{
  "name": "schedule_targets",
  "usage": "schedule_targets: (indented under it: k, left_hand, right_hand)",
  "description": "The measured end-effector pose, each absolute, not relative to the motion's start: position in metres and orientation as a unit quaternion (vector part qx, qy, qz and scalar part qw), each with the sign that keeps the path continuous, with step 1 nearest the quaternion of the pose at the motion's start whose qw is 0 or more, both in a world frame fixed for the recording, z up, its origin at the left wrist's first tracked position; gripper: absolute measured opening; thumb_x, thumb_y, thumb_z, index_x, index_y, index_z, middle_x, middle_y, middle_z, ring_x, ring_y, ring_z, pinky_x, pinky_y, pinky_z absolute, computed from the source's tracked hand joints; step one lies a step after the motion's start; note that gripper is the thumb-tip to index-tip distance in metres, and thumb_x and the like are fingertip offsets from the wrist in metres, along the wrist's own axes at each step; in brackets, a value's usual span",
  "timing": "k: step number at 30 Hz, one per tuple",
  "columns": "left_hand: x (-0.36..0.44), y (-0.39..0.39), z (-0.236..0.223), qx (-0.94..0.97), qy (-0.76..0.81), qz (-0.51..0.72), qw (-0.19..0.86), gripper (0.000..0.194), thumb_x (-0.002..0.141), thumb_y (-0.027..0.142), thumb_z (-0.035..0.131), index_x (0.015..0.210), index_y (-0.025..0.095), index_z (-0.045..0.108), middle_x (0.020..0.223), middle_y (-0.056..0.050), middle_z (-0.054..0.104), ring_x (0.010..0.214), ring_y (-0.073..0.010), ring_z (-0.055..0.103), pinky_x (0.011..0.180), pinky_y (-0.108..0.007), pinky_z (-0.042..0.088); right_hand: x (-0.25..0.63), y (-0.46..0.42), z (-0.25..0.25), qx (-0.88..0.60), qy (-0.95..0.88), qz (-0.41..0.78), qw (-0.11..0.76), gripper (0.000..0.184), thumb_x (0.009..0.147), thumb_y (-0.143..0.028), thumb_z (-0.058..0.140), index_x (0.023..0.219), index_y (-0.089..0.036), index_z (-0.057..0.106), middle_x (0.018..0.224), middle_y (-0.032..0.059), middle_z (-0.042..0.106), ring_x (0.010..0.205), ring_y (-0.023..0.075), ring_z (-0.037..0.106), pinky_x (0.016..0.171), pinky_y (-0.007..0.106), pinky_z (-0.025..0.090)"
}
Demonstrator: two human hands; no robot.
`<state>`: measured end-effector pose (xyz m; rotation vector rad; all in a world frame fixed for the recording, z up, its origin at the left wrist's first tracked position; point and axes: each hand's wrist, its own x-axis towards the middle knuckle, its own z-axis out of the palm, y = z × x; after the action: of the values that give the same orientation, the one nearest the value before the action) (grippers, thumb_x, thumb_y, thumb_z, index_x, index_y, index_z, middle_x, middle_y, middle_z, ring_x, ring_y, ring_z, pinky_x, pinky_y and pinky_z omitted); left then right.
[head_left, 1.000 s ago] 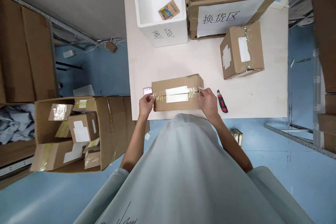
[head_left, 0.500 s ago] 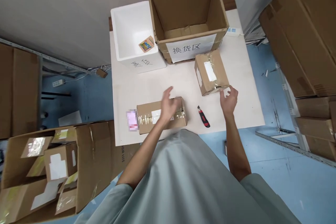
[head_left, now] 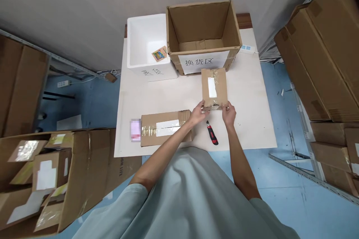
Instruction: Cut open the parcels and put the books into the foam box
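A small taped cardboard box (head_left: 221, 86) with a white label stands on the white-topped table, close to the large open carton. My left hand (head_left: 198, 114) grips its near left corner, and my right hand (head_left: 229, 115) grips its near right corner. Fingers of both hands are partly hidden at the box's near side. Just below the box lies a black and red utility knife (head_left: 212, 134). A longer taped cardboard box (head_left: 151, 119) with a white label rests left of the knife, beside my left forearm. At its left end is a pink item (head_left: 135, 130), blurred out.
The large open carton (head_left: 175, 59) and a white foam box (head_left: 133, 54) holding a colourful small packet (head_left: 159, 54) stand at the table's back. A big carton (head_left: 95, 157) of parcels is at lower left. Shelves with cardboard boxes (head_left: 322, 56) flank the right.
My left hand has moved right from over the long box to the small box. The small box has turned squarer to me and shifted left, with both hands now on it.
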<state>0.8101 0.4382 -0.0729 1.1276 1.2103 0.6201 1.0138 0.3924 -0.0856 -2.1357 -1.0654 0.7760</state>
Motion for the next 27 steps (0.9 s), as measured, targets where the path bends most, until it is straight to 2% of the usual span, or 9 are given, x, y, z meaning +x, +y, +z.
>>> schedule_targets:
  k: [6,9,13,15,18,20,22,25,27]
  left_hand:
    - [0.764,0.457,-0.060,0.490,0.552,0.280,0.614,0.098,0.084,0.032,0.090,0.171,0.013,0.050,0.179,-0.026,0.047,0.163,-0.0423,0.052,0.137,-0.055,0.042]
    - [0.730,0.451,-0.050,0.519,0.561,0.290,0.576,0.091,0.091,0.036,0.084,0.173,0.016,0.049,0.180,-0.023,0.046,0.167,-0.0418,0.047,0.138,-0.057,0.041]
    - [0.651,0.416,-0.037,0.576,0.607,0.321,0.444,0.070,0.102,0.041,0.073,0.168,0.023,0.056,0.178,-0.015,0.052,0.167,-0.0339,0.049,0.140,-0.055,0.038]
    - [0.605,0.389,-0.032,0.580,0.652,0.323,0.366,0.060,0.103,0.039,0.070,0.160,0.024,0.063,0.172,-0.014,0.060,0.165,-0.0320,0.051,0.141,-0.055,0.037]
    - [0.546,0.351,-0.031,0.533,0.719,0.320,0.311,0.053,0.100,0.036,0.072,0.152,0.022,0.069,0.164,-0.016,0.065,0.160,-0.0337,0.057,0.139,-0.056,0.041]
    - [0.520,0.331,-0.034,0.487,0.747,0.314,0.326,0.052,0.099,0.038,0.073,0.149,0.022,0.070,0.162,-0.018,0.067,0.155,-0.0353,0.061,0.132,-0.057,0.049]
    - [0.504,0.318,-0.039,0.450,0.754,0.309,0.365,0.052,0.099,0.041,0.073,0.147,0.021,0.070,0.160,-0.019,0.068,0.147,-0.0354,0.068,0.123,-0.056,0.057]
    - [0.492,0.310,-0.045,0.436,0.732,0.316,0.417,0.053,0.098,0.043,0.073,0.145,0.020,0.069,0.153,-0.019,0.072,0.129,-0.0322,0.077,0.112,-0.053,0.064]
    - [0.488,0.309,-0.047,0.448,0.710,0.325,0.435,0.055,0.096,0.041,0.074,0.147,0.020,0.068,0.148,-0.018,0.075,0.120,-0.0294,0.079,0.107,-0.049,0.067]
  right_hand:
    - [0.972,0.425,-0.087,-0.784,-0.429,0.337,0.297,0.073,0.112,-0.054,0.042,0.169,-0.010,0.055,0.152,0.0239,0.069,0.120,0.0264,0.078,0.111,0.036,0.059]
    - [0.969,0.422,-0.094,-0.779,-0.424,0.371,0.276,0.085,0.109,-0.059,0.055,0.175,-0.008,0.041,0.165,0.0257,0.061,0.126,0.0266,0.077,0.113,0.035,0.057]
    - [0.965,0.370,-0.113,-0.816,-0.405,0.397,0.113,0.104,0.092,-0.058,0.083,0.173,-0.008,0.042,0.161,0.0282,0.062,0.137,0.0369,0.071,0.119,0.045,0.054]
    - [0.959,0.334,-0.123,-0.831,-0.387,0.397,0.045,0.099,0.086,-0.052,0.087,0.166,-0.008,0.048,0.159,0.0302,0.062,0.143,0.0419,0.066,0.118,0.048,0.053]
    - [0.946,0.290,-0.132,-0.844,-0.369,0.388,0.030,0.079,0.084,-0.039,0.084,0.152,-0.011,0.057,0.157,0.0299,0.062,0.143,0.0422,0.065,0.117,0.049,0.053]
    - [0.938,0.273,-0.133,-0.846,-0.368,0.383,0.042,0.062,0.084,-0.032,0.078,0.140,-0.014,0.061,0.150,0.0263,0.067,0.138,0.0392,0.067,0.115,0.048,0.053]
    - [0.931,0.267,-0.130,-0.848,-0.363,0.382,0.061,0.049,0.081,-0.031,0.076,0.127,-0.018,0.063,0.133,0.0198,0.075,0.124,0.0351,0.073,0.109,0.046,0.056]
    - [0.923,0.271,-0.118,-0.844,-0.356,0.386,0.106,0.041,0.077,-0.037,0.075,0.114,-0.023,0.060,0.104,0.0073,0.078,0.101,0.0278,0.076,0.096,0.040,0.061]
    - [0.919,0.276,-0.103,-0.835,-0.361,0.390,0.142,0.039,0.080,-0.043,0.070,0.113,-0.025,0.058,0.097,0.0028,0.077,0.094,0.0234,0.075,0.090,0.037,0.062]
